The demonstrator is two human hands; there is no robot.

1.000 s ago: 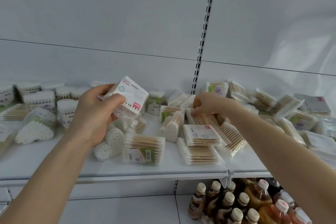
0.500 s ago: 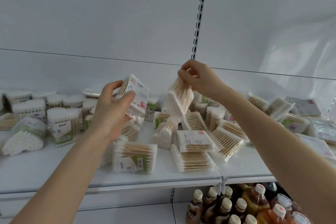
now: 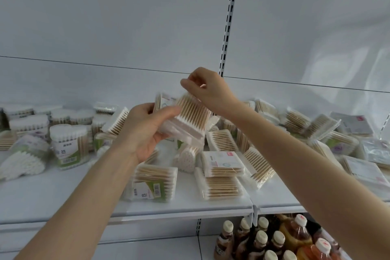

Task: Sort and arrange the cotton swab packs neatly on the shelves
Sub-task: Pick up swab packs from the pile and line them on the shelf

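Together, the left hand and right hand grip a clear, flat swab pack: rows of tan wooden sticks, white cotton tips, slightly blurred.

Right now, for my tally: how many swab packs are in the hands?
2. The front pack is pinched by the right hand and held by the left hand; the labelled pack is behind it. More may be hidden.
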